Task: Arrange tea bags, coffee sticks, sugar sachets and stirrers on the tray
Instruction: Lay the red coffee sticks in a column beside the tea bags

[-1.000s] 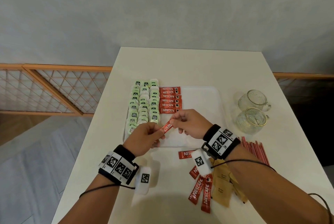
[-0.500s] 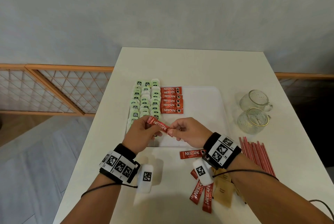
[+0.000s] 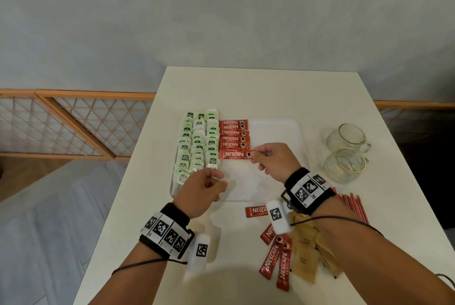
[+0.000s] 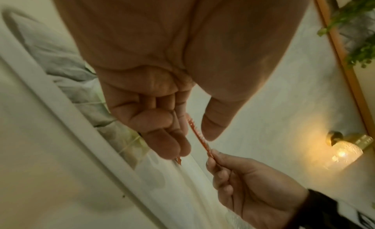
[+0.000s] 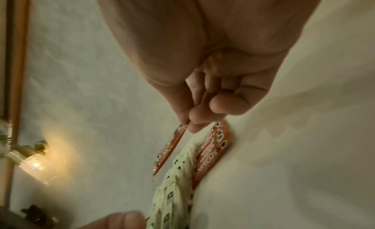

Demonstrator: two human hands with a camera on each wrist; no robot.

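Soft, even light is falling from overhead, the hands casting faint shadows on the white table [image 3: 258, 93]. The head view is bending at its edges. Both wrist views are looking dim, yellowish and smeared, a wall lamp [image 4: 343, 154] glaring warmly.

Head view high above tray [image 3: 270, 132], wrist views close underneath hands, sharing tray

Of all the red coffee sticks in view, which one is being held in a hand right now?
The coffee stick at the near end of the tray's red column: the right hand pinches its right end. The other sticks lie untouched, five on the tray and the rest on the table.
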